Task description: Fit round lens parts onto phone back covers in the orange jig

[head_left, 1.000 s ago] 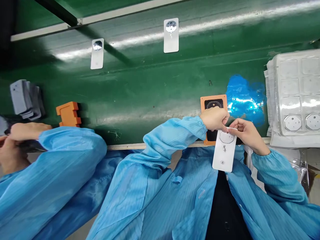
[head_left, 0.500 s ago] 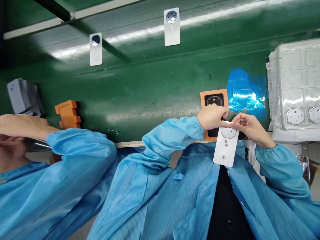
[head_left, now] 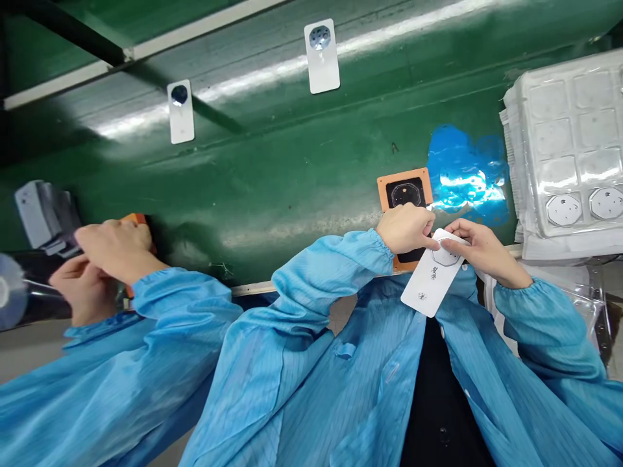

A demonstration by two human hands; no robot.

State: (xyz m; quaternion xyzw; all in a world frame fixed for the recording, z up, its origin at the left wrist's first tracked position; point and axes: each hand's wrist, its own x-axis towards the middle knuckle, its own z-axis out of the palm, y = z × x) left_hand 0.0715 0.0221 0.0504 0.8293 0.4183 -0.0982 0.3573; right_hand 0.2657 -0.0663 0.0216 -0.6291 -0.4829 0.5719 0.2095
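Both my hands pinch the top end of a white phone back panel (head_left: 428, 285) with a round camera cut-out. My left hand (head_left: 406, 228) grips its upper left edge, fingers closed. My right hand (head_left: 477, 250) holds the upper right corner, fingers curled at the cut-out. The panel hangs tilted over my lap, just in front of the table edge. Right behind my hands lies an orange fixture (head_left: 403, 188) with a black insert on the green belt (head_left: 292, 168).
A stack of clear blister trays (head_left: 564, 130) holding white round parts stands at the right. Blue film (head_left: 467, 172) lies beside the fixture. Two white panels (head_left: 180, 111) (head_left: 322, 55) lie farther back. A co-worker's hands (head_left: 109, 250) work at the left by grey parts (head_left: 41, 211).
The panel's lower end has swung left, so it now hangs tilted. The co-worker's hands have moved right, over the orange block.
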